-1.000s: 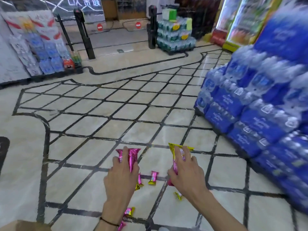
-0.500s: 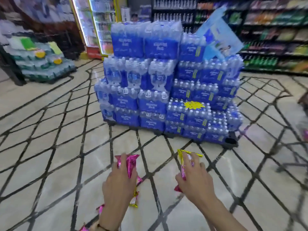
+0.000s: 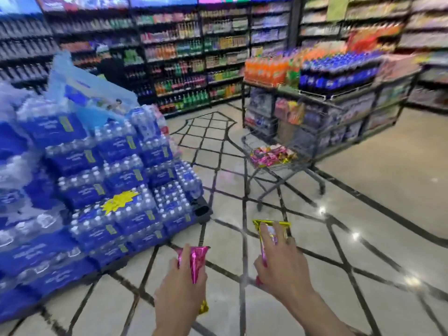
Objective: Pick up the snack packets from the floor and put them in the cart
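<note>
My left hand grips a shiny pink snack packet with a gold lower end, held upright at the bottom centre. To its right, my right hand grips a pink packet with a gold top. Both hands are raised in front of me above the floor. A wire shopping cart stands ahead and to the right, a few steps beyond my hands. Several pink and gold packets lie in its basket. No packets show on the floor in this view.
A tall stack of blue shrink-wrapped water bottle packs on a pallet fills the left side. A display rack of orange and dark soda bottles stands behind the cart. Drink shelves line the back wall. Tiled floor with black lines lies between.
The view has swung right, from the floor packets and store entrance, past the water stack, to the cart and drink shelves. Both hands still hold their packets.
</note>
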